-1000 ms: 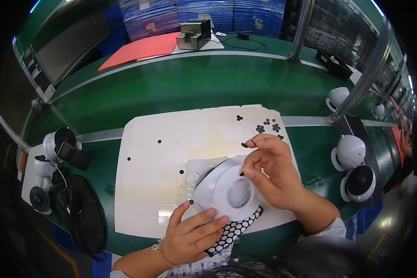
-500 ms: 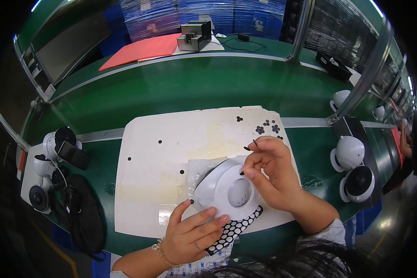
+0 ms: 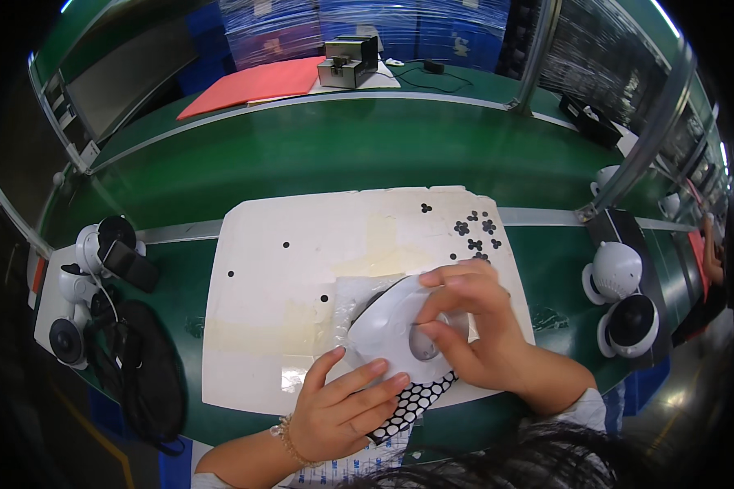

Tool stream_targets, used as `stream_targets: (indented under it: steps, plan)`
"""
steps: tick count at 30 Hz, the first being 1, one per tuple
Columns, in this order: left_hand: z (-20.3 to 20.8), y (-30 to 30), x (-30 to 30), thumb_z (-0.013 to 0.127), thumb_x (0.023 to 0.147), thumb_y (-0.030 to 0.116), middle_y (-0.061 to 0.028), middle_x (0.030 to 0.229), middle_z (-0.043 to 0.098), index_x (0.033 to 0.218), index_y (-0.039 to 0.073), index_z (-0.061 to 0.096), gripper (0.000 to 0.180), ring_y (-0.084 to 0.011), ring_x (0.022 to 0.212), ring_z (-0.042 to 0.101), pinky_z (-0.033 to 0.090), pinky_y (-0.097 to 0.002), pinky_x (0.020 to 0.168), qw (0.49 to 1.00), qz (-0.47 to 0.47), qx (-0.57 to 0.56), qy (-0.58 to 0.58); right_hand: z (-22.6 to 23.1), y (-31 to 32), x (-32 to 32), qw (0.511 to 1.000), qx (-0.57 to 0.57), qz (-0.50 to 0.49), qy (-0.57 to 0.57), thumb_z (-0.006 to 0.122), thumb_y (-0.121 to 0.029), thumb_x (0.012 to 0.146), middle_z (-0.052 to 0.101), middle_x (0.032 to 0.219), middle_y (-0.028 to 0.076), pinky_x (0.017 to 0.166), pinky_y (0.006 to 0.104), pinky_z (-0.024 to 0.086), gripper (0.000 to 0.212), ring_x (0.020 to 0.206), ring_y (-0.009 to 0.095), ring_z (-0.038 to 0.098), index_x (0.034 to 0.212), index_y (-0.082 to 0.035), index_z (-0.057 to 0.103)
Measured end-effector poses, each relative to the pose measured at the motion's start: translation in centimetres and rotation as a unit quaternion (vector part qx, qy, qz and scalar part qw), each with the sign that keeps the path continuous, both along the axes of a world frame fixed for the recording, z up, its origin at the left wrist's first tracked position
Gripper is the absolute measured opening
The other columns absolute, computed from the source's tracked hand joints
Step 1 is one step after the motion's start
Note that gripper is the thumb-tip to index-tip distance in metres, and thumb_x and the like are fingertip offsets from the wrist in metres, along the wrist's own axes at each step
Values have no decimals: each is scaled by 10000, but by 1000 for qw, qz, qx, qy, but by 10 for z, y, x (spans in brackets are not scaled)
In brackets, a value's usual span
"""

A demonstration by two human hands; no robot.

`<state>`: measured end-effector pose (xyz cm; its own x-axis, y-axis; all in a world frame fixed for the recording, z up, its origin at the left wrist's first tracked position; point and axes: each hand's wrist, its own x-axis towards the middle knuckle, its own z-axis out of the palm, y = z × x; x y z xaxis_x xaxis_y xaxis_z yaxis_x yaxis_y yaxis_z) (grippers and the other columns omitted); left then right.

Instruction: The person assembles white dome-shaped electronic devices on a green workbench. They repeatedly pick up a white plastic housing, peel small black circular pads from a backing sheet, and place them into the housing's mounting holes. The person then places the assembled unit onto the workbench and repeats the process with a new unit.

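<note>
A white plastic camera housing [image 3: 383, 326] with a round, ring-shaped base lies tilted over the middle front of the white board. My left hand [image 3: 338, 407] holds its lower left edge, fingertips against the plastic. Over the base, my right hand [image 3: 485, 330] is closed in a pinch, with thumb and fingers close to the ring's opening; whatever sits between the fingertips is hidden. Under the housing, a black strip with rows of white discs [image 3: 414, 406] sticks out at the front. Clear bubble wrap [image 3: 349, 306] lies beneath its left side.
The white board [image 3: 261, 326] carries scattered small black round pads [image 3: 475, 244], several at the upper right. Finished-looking white cameras stand at right [image 3: 616, 269] and left [image 3: 77, 285]. A black pouch [image 3: 151, 367] with cables lies left. A metal fixture [image 3: 347, 69] stands at the back.
My right hand has come down and turned over the base, hiding the small black pieces that showed at its fingertips. My left hand keeps its hold while the housing tilts slightly.
</note>
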<state>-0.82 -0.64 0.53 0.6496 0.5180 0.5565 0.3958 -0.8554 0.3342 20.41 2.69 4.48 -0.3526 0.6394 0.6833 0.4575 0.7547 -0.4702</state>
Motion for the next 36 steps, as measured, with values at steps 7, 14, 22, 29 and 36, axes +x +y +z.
stream_targets:
  steps: [7,14,22,29,36]
  plan:
    - [-1,0,1,607,730,89,53,1122,579,754,163,599,78,-133,1110,481,292,-437,965,1000,3,2,-11,-4,2,-7,993,-109,48,2,549,47,743,559,835,18,933,447,235,494,869,191,520,1184,-58,351]
    - [-2,0,2,609,735,88,63,1126,576,755,170,608,84,-130,1123,471,290,-435,969,1000,12,4,-8,0,-16,-9,975,79,-84,-190,588,-76,739,585,911,-6,961,479,170,325,1043,200,506,1057,-112,534]
    - [-4,0,1,605,719,76,44,1135,572,752,156,604,86,-138,1131,469,281,-440,975,1000,6,11,-8,-8,-32,10,992,-69,-77,-68,659,-139,708,581,1088,28,970,462,167,349,1184,249,412,1039,-119,550]
    - [-4,2,2,593,696,64,32,1141,570,767,146,599,109,-145,1125,475,275,-445,976,1000,0,26,-9,-9,-29,15,997,-71,-22,-35,663,-118,718,493,1189,82,967,442,191,217,1214,313,335,918,-122,578]
    - [-5,2,2,594,694,60,39,1123,580,758,148,588,109,-139,1108,486,285,-442,966,1000,5,24,-10,-26,-36,17,985,-169,11,-27,603,-142,787,297,1346,145,1016,441,137,33,1287,384,140,803,-116,590]
